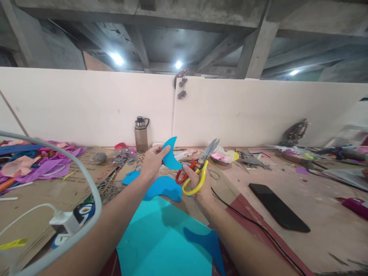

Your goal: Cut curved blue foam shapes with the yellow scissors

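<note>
My left hand (154, 159) pinches a blue crescent-shaped cutout (171, 156), either felt or foam sheet, by its upper left edge. In my right hand (201, 184) is a pair of scissors (196, 187) with one yellow and one red handle loop. Their blades point up and away to the right, slightly apart and clear of the cutout. The right fingertips are at the crescent's lower right tip. Below both hands lies a large turquoise sheet (161, 237), with blue offcuts (165, 187) beyond it and another blue scrap (205, 243) on its right side.
A water bottle (141, 134) stands by the white partition (86, 103). Coloured fabric scraps (34, 161) pile up at left, near a white charger (64, 222) and a pale curved tube (96, 191). A black phone (278, 207) lies at right, beside a dark cable (253, 222).
</note>
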### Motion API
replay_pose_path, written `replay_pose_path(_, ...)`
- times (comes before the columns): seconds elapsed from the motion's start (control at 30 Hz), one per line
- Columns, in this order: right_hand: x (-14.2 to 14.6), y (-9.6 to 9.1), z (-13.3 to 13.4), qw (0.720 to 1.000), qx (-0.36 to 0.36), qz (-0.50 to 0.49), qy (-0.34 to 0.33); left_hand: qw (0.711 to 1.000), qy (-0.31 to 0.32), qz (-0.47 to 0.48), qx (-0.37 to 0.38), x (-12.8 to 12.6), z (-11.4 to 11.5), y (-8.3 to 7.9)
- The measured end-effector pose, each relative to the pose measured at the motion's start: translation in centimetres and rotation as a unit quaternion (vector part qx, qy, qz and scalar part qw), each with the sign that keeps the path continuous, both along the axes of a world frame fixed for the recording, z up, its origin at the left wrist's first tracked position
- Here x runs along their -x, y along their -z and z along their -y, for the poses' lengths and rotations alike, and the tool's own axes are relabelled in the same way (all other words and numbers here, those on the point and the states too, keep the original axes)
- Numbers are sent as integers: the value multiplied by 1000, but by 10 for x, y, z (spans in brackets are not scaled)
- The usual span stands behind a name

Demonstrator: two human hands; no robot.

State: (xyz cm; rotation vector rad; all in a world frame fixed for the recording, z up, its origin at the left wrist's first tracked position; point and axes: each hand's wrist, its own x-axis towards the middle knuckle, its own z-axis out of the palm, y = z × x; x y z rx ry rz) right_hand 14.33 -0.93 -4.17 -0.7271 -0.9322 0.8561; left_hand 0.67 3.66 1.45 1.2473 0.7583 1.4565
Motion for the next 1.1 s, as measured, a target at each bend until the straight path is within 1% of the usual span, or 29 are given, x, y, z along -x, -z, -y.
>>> replay_pose_path(0.07, -2, 0, -1, 1000, -5, -13, 8, 996, 55, 64, 24, -9, 7, 4)
replay_pose_path(0.13, -3, 0, -3, 999, -11, -33, 2, 990, 109, 76, 35, -18, 13, 11)
replay_pose_path(0.2, -5, 0, -5, 999, -17, -38, -4, 990, 119, 71, 38, -25, 16, 19)
replay_pose_path(0.3, -5, 1, -8, 999, -31, -27, -3, 993, 95, 61, 36, -29, 15, 26)
replay_pose_path(0.37, -3, 3, -9, 998, -48, -33, -8, 994, 73, 71, 31, -28, 12, 25)
replay_pose_path(0.43, 0, 3, -8, 998, -44, -37, -16, 993, 55, 103, 28, -25, 9, 19)
replay_pose_path(0.5, 3, 1, -5, 1000, -9, -17, -20, 988, 38, 149, 28, -23, 6, 10)
replay_pose_path(0.6, 6, -4, 3, 998, 33, 36, -29, 977, 28, 210, 32, -25, 4, -3)
replay_pose_path(0.73, 6, -5, 10, 992, 41, 112, -34, 966, 30, 252, 41, -35, 5, -12)
replay_pose_path(0.83, 4, -4, 11, 987, 58, 144, -47, 964, 32, 260, 47, -45, 9, -12)
replay_pose_path(0.93, 4, -5, 13, 985, 60, 144, -68, 961, 22, 273, 46, -53, 15, -10)
replay_pose_path(1.1, 5, -9, 15, 984, 52, 150, -74, 957, 0, 284, 49, -57, 20, -2)
